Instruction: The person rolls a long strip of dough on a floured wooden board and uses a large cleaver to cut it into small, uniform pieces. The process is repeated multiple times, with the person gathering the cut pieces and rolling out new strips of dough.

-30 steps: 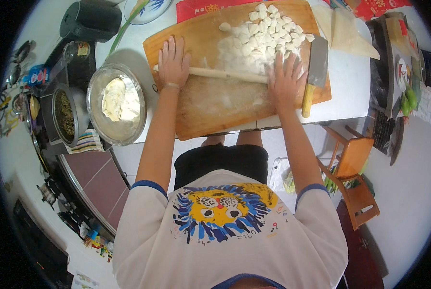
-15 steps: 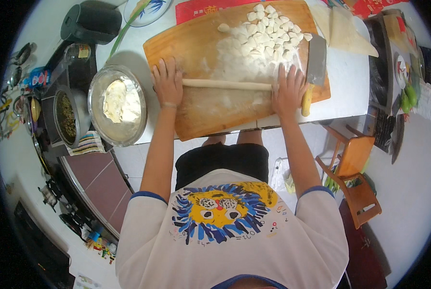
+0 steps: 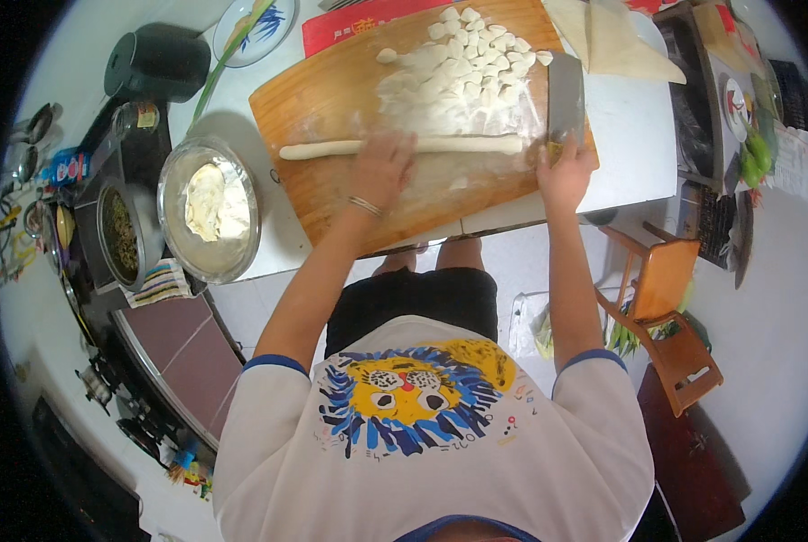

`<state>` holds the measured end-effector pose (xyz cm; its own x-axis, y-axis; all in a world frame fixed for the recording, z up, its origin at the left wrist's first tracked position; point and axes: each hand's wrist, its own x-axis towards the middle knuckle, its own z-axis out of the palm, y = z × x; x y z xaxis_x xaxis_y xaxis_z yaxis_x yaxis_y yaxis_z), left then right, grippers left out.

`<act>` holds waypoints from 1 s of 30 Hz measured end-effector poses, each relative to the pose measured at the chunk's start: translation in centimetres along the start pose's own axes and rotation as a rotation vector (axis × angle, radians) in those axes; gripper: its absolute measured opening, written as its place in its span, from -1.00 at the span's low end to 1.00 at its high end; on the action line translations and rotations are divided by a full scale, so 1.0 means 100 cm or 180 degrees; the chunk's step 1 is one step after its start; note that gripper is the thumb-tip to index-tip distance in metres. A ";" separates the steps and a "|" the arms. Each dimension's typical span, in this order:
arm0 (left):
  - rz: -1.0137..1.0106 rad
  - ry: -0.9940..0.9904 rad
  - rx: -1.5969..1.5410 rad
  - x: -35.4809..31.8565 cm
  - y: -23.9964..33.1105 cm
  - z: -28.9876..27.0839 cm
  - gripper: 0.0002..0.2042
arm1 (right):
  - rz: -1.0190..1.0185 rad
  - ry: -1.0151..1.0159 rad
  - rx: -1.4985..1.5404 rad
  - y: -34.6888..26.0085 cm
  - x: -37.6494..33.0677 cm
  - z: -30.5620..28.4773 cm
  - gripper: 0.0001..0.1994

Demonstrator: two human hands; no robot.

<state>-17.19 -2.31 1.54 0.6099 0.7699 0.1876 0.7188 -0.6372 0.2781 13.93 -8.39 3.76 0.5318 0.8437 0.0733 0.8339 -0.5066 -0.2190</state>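
A long rope of dough [image 3: 467, 144] lies across the floured wooden board [image 3: 304, 99]. My left hand [image 3: 386, 170] is over the rope, left of its middle, its fingers smeared by motion. At the board's right edge, my right hand [image 3: 565, 173] is closed around the handle of a cleaver [image 3: 565, 98], hiding that handle. The broad grey blade lies on the board, pointing away from me. Beyond the rope, many small cut dough pieces [image 3: 481, 63] sit in a floury heap near the blade.
Left of the board stands a metal bowl [image 3: 254, 212] holding dough [image 3: 210, 203]. A pot of dark green filling [image 3: 119, 226] is farther left. At the back are a plate [image 3: 277, 41] with a green onion and a red package [image 3: 368, 27]. A wooden chair [image 3: 666, 280] stands at right.
My left hand has moved rightward along the rope from its left end. My right hand has left the rope's right end and taken the cleaver's handle. The view has shifted slightly.
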 end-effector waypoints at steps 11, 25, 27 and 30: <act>0.0397 -0.0270 -0.0658 0.090 0.086 0.052 -0.71 | 0.0326 -0.0438 0.0516 0.000 0.022 -0.011 -0.40; -0.0271 -0.0189 -0.1076 0.085 0.129 0.055 -0.71 | 0.0246 -0.0765 0.1711 0.015 -0.076 -0.078 -0.66; -0.0316 -0.0323 -0.1091 0.083 0.122 0.053 -0.74 | 0.0085 -0.0836 0.1727 0.013 -0.086 -0.077 -0.70; -0.0283 -0.0337 -0.1093 0.080 0.118 0.056 -0.75 | 0.0114 -0.1033 0.1698 0.014 -0.096 -0.078 -0.75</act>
<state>-1.96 -3.81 1.00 0.5942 0.8024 0.0550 0.6277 -0.5054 0.5921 11.14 -18.64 10.28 0.4162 0.8812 -0.2240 0.5834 -0.4478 -0.6776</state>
